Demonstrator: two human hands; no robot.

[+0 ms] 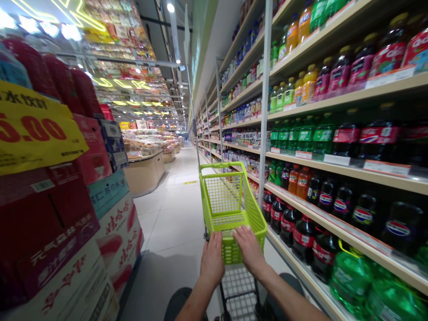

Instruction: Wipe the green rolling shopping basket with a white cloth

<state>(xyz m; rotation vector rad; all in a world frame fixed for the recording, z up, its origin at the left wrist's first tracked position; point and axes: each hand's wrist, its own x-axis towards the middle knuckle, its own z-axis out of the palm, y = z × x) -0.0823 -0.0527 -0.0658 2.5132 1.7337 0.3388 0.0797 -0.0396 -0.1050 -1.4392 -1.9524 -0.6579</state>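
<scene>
A lime-green shopping cart (230,200) stands in a supermarket aisle just ahead of me, its wire basket holding nothing I can see. My left hand (211,259) grips the near rim of the cart at its left side, fingers curled over the edge. On the right side of that same rim rests my right hand (249,248), fingers also wrapped over it. A white wire lower rack (239,285) of the cart shows below my wrists.
Shelves of soft-drink bottles (334,196) run along the right. Stacked red and white cartons (67,232) with a yellow price sign (33,129) crowd the left. The pale tiled floor (174,214) stretches ahead past low display islands (143,169).
</scene>
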